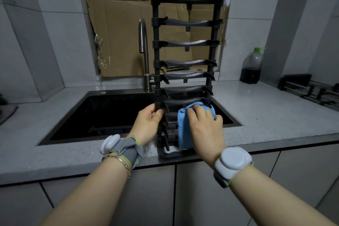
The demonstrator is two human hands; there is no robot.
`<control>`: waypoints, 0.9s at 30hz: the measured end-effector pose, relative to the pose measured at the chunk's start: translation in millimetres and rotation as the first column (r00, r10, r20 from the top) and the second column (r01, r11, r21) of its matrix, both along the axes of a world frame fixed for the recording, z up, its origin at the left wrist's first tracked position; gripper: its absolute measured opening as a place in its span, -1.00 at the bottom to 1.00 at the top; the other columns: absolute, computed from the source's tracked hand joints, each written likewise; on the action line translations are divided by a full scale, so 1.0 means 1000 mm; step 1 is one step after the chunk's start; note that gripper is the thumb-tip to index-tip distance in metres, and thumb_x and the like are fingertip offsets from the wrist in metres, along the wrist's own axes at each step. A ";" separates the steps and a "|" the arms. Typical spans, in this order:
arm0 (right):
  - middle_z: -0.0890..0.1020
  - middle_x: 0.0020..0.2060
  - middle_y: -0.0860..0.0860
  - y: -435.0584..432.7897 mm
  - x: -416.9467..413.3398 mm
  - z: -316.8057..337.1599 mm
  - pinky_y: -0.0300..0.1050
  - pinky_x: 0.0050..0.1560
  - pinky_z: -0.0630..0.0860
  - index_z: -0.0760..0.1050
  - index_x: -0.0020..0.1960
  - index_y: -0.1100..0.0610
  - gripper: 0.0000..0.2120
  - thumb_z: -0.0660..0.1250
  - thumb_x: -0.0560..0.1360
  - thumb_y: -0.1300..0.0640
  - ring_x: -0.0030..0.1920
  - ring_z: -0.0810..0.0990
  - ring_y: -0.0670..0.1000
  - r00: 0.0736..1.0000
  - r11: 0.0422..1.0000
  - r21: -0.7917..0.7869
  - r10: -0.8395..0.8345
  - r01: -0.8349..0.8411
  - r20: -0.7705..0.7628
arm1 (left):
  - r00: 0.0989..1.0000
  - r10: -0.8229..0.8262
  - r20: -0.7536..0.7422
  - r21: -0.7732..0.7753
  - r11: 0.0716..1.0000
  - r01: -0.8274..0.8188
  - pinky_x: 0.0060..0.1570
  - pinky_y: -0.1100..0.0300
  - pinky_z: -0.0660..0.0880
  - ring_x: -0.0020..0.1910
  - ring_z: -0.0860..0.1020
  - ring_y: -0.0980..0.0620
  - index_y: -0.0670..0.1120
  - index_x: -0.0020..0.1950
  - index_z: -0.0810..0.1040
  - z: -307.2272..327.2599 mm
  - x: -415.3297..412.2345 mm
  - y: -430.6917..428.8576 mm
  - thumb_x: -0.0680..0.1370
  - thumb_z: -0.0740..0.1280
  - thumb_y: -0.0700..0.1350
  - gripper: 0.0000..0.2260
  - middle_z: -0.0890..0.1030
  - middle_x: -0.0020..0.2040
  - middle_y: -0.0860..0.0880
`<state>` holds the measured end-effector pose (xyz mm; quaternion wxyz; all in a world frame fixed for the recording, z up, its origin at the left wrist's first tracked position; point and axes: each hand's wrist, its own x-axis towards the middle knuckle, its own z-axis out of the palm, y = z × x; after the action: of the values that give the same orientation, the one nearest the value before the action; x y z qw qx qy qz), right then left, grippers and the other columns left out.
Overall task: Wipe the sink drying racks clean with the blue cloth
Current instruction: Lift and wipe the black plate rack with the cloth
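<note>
While the drying rack (185, 43) is being gripped by the left hand (148, 121) —
the blue cloth (183, 130) is being clutched against it by the right hand (205, 126).

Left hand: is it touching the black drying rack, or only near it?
Touching. The head view shows the left hand with its fingers curled round the left rail of the black drying rack, with no gap between them.

Black drying rack (185, 44) stands tall on counter (256, 115) edge by sink (110, 113). Left hand (148, 121) grips rack's side post. Right hand (203, 124) presses blue cloth (184, 132) on low bar.
</note>
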<state>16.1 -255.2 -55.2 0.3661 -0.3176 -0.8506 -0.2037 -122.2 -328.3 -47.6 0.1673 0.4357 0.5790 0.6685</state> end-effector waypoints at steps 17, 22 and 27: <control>0.34 0.41 0.04 -0.037 -0.026 0.011 -0.29 0.41 0.12 0.29 0.43 0.13 -0.31 0.11 0.34 0.48 0.41 0.28 0.04 0.826 0.513 -0.652 0.419 -0.558 -0.377 | 0.999 -0.034 -0.018 0.037 0.999 0.034 -0.15 0.46 0.47 -0.20 0.59 0.34 -0.22 0.11 0.52 -0.002 -0.003 -0.005 0.60 0.15 -0.34 -0.81 0.62 -0.12 0.08; 0.11 0.50 -0.08 -0.031 -0.014 0.018 0.04 0.38 0.13 0.00 0.52 -0.01 -0.24 0.25 0.42 0.28 0.36 0.29 0.05 0.899 0.802 -0.515 0.420 -0.304 0.124 | 0.999 -0.045 0.013 0.056 0.997 0.044 -0.15 0.46 0.48 -0.20 0.60 0.31 -0.19 0.11 0.52 -0.004 -0.003 -0.007 0.59 0.16 -0.34 -0.81 0.65 -0.14 0.10; 0.07 0.51 0.00 -0.016 0.004 0.026 0.13 0.32 0.10 -0.07 0.52 0.08 -0.28 0.22 0.47 0.13 0.36 0.33 0.06 0.913 0.963 -0.267 0.150 -0.047 0.380 | 0.999 -0.045 -0.015 0.010 0.999 0.046 -0.13 0.44 0.50 -0.25 0.59 0.30 -0.22 0.10 0.52 -0.002 -0.005 -0.006 0.60 0.16 -0.33 -0.83 0.61 -0.10 -0.04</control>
<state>20.0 -270.8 -29.3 0.1528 -0.2699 -0.9410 -0.1354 -127.2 -333.8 -49.4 0.1758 0.4546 0.5666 0.6644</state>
